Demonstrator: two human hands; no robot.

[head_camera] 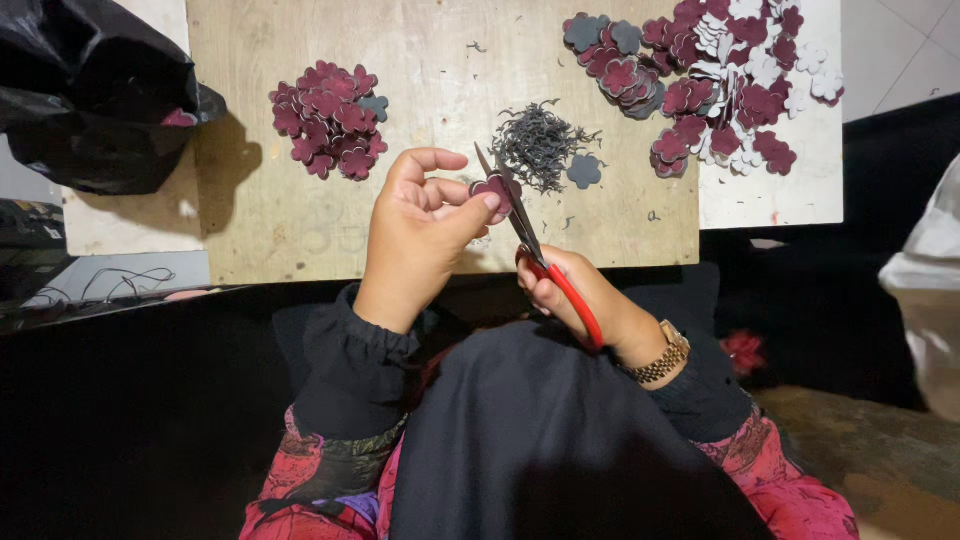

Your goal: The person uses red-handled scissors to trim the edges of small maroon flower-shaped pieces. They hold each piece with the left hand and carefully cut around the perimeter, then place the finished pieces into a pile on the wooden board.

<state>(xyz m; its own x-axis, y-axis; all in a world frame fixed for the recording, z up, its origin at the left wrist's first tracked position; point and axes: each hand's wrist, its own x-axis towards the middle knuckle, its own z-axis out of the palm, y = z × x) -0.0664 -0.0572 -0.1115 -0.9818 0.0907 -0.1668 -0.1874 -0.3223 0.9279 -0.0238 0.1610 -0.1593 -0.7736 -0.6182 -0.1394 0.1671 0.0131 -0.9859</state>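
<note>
pinching a maroon flower cutout (490, 186), left hand (418, 232) fingers meet scissors (535, 250) seemingly gripped by right hand (580, 295).

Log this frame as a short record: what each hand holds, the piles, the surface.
left hand: pinches a small maroon flower-shaped piece between thumb and fingers
right hand: grips red-handled scissors, blades at the piece
trimmings: grey curled scraps beyond the hands
left pile: maroon pieces
right pile: maroon, grey and white pieces
surface: wooden board
far left: black plastic bag
</note>
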